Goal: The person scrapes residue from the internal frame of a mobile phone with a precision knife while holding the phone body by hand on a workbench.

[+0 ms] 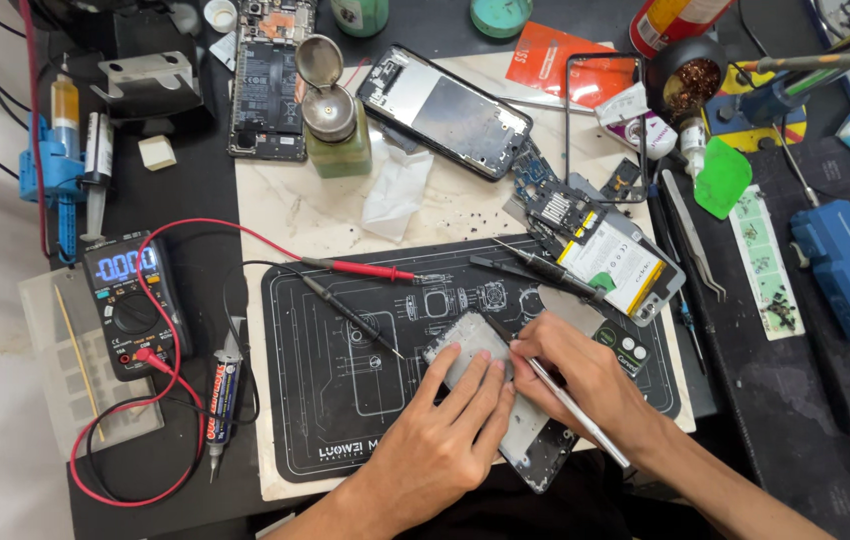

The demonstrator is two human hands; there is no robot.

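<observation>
Mat: the black work mat (345, 400) lies across the pale board; everything in hand sits on its right half.
Phone: the opened phone (530, 445) lies on the mat under both hands, its long axis running from upper left to lower right.
Metal plate: the silvery plate (465, 345) sits at the phone's upper-left end, just ahead of the fingertips.
Left hand: the left hand (450, 420) presses flat, fingers spread on the plate, pinning rather than clasping it.
Right hand: the right hand (575, 375) pinches the tweezers, nearer the plate's right edge.
Tweezers: the tweezers (570, 400) slant along the phone's axis, tips meeting the plate from the right.
</observation>
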